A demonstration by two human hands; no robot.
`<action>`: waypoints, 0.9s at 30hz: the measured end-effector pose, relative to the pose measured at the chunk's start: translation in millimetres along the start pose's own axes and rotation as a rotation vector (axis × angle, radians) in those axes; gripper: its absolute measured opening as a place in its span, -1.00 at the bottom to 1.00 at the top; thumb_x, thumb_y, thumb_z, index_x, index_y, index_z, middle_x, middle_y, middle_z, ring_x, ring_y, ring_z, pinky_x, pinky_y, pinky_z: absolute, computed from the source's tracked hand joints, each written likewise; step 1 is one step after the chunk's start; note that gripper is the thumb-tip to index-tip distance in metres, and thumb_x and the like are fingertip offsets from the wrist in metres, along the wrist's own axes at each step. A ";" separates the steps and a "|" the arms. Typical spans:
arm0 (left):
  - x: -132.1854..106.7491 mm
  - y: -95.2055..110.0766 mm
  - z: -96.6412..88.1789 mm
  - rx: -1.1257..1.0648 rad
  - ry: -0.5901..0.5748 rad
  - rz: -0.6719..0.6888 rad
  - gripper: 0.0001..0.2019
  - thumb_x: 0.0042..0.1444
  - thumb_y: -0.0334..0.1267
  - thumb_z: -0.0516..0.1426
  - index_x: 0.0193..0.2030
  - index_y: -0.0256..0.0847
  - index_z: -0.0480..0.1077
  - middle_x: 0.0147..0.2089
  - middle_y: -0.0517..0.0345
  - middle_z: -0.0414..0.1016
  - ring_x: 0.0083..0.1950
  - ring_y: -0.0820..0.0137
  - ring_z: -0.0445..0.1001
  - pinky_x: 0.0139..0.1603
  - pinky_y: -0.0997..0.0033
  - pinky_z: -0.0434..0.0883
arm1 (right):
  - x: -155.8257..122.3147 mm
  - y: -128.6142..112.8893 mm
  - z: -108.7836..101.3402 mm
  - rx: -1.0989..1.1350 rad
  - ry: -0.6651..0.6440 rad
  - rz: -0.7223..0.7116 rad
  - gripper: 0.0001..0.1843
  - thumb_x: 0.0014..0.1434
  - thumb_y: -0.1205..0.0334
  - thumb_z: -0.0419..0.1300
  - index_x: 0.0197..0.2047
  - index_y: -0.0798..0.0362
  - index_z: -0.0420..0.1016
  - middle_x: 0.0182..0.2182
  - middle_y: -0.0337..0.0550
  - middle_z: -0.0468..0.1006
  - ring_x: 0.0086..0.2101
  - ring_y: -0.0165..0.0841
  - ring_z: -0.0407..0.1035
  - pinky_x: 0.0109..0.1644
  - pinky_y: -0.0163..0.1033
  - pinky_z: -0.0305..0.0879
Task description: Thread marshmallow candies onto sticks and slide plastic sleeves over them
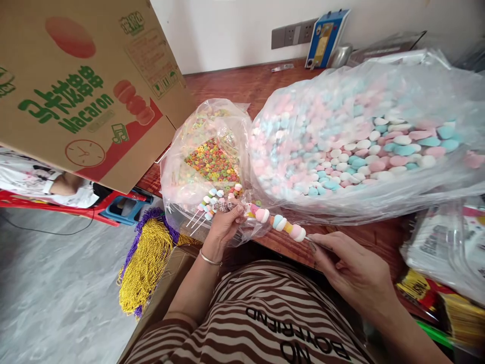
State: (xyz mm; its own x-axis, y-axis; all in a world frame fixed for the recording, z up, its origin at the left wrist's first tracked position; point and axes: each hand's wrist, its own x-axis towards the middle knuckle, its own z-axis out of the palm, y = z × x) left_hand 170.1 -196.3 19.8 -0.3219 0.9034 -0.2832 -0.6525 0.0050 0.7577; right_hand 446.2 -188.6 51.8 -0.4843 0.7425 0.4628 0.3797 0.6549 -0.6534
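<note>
Candy fills the big clear bag point(364, 146) on the brown surface point(242, 86); the pieces inside are pink, blue and white. Beside it on the left sits a small clear bag point(206, 146) with tiny colored rings in it. A big cardboard box point(83, 86) with green writing leans over the left end of the surface. Gold and purple beads point(146, 263) hang in a pile below the small bag, near the floor.

The right hand point(352, 273) holds the bare end of a candy stick point(282, 225) with its fingers point(322, 245) pinched shut on it. Pink, blue, yellow and white candies sit in a row on the stick, which lies just in front of the two bags. The left hand point(223, 225) touches the other end of that stick. Its fingers are also closed around a bunch of finished sticks point(212, 202), which point up and left.
</note>
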 end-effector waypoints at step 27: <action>6.5 -8.7 7.6 0.004 0.022 -0.097 -0.53 -0.39 -0.21 0.57 -0.46 -0.28 0.41 -0.57 0.37 0.28 -0.59 0.70 0.13 -0.61 0.70 0.13 | -5.8 0.6 -1.3 0.193 0.009 0.227 -0.92 0.29 0.29 0.25 -0.19 -0.04 0.59 -0.37 -0.21 0.60 -0.39 -0.36 0.47 -0.34 -0.31 0.37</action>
State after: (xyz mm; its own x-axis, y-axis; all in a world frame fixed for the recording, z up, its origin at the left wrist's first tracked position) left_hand 178.8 -187.2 15.8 -0.2720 0.8890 -0.3684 -0.6789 0.0941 0.7282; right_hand 450.2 -192.3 49.5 -0.3967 0.8689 0.2961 0.3207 0.4335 -0.8422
